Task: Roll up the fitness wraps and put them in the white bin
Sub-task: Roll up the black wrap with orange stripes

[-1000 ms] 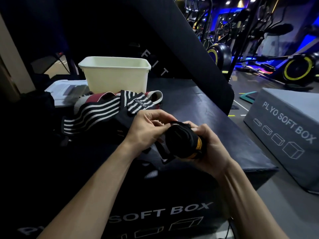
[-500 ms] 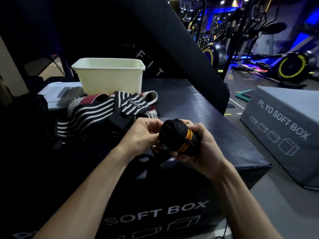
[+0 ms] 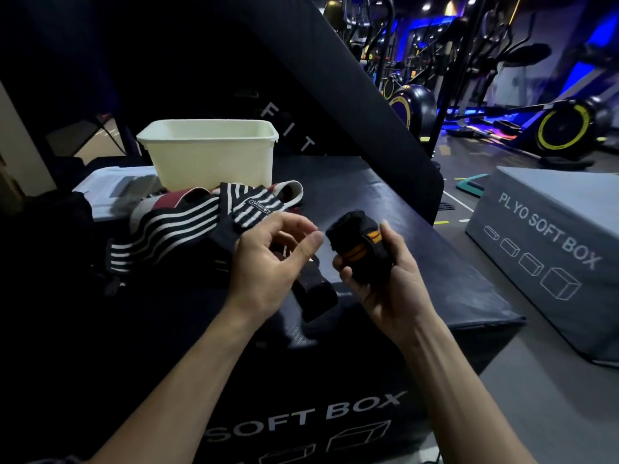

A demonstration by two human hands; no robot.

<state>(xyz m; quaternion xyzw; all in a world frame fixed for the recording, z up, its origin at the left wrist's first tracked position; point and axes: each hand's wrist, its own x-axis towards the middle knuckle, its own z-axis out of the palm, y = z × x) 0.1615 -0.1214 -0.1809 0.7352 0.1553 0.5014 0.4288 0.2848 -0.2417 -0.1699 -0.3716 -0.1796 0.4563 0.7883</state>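
Nearest, printed "SOFT BOX" on the front of the black plyo box (image 3: 395, 209), below both forearms. Above its top, right hand (image 3: 385, 289) curled round a rolled black wrap with orange stripes (image 3: 360, 247), thumb against the roll's right side, fingers under and round its lower left. Just left of that roll and apart from it, left hand (image 3: 271, 259) loosely open, fingers half bent, thumb tip pointing toward the roll, holding nothing. Below and between the two hands, flat on the box top, a loose black strap end (image 3: 316, 296). Past the left hand, a heap of unrolled black-and-white striped wraps (image 3: 174, 234) with a maroon patch, reaching leftward into shadow. Beyond the heap, farther from the left hand, the white bin (image 3: 209, 155), upright, inside hidden from this angle. Left of the bin, a pale flat lid or tray, unclear. Well right of the right hand, on the floor, a grey plyo soft box (image 3: 549, 242); behind it, exercise bikes (image 3: 566, 123) under blue light.
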